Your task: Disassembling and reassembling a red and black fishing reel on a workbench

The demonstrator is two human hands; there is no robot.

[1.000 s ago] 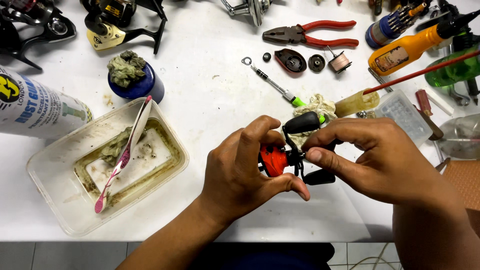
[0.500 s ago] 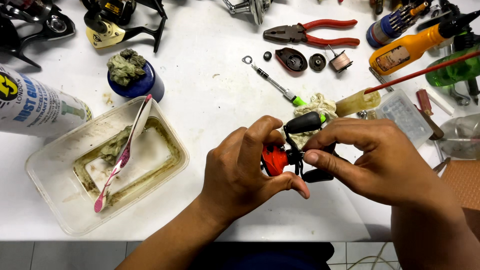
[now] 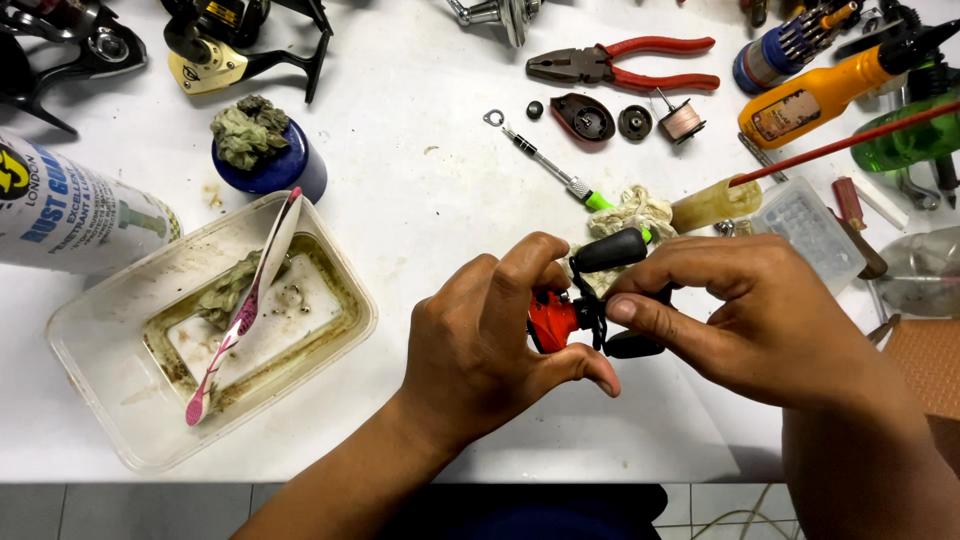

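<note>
Over the white table, my left hand (image 3: pixel 490 335) wraps around a small red fishing reel (image 3: pixel 553 316) and hides most of its body. My right hand (image 3: pixel 745 310) pinches the reel's black crank handle (image 3: pixel 608 252) between thumb and fingers; one black knob sticks up above the fingers, another shows below them. Both hands meet at the centre of the view.
A dirty plastic tub (image 3: pixel 110 400) with a pink toothbrush (image 3: pixel 243 308) lies at the left, beside a spray can (image 3: pixel 75 212) and a blue jar (image 3: pixel 280 168). Pliers (image 3: pixel 620 65), small reel parts (image 3: pixel 583 118), a screwdriver (image 3: pixel 555 172), an orange bottle (image 3: pixel 815 92) and spinning reels (image 3: pixel 215 45) lie farther back.
The hands and the reel stay almost still; my right fingers shift slightly on the handle.
</note>
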